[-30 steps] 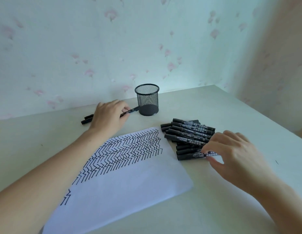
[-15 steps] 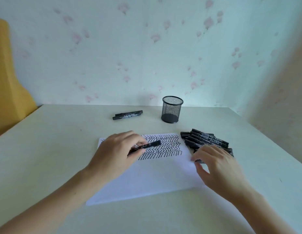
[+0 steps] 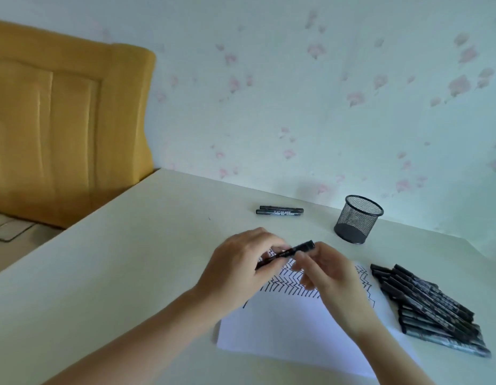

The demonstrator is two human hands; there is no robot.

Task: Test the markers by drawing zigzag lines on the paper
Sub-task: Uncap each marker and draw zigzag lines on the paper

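Head view | left hand [image 3: 235, 269] grips slim black marker [image 3: 287, 254] | right hand [image 3: 328, 270] pinches its cap end | above zigzag-lined paper [image 3: 282, 326]

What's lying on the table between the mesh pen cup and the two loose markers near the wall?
Nothing: in the head view, the table is bare between the mesh pen cup and the two loose markers.

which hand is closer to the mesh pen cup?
Right. The right hand sits just in front and left of the mesh pen cup, fingers on the cap end of the marker. The left hand grips the marker's other end, farther left.
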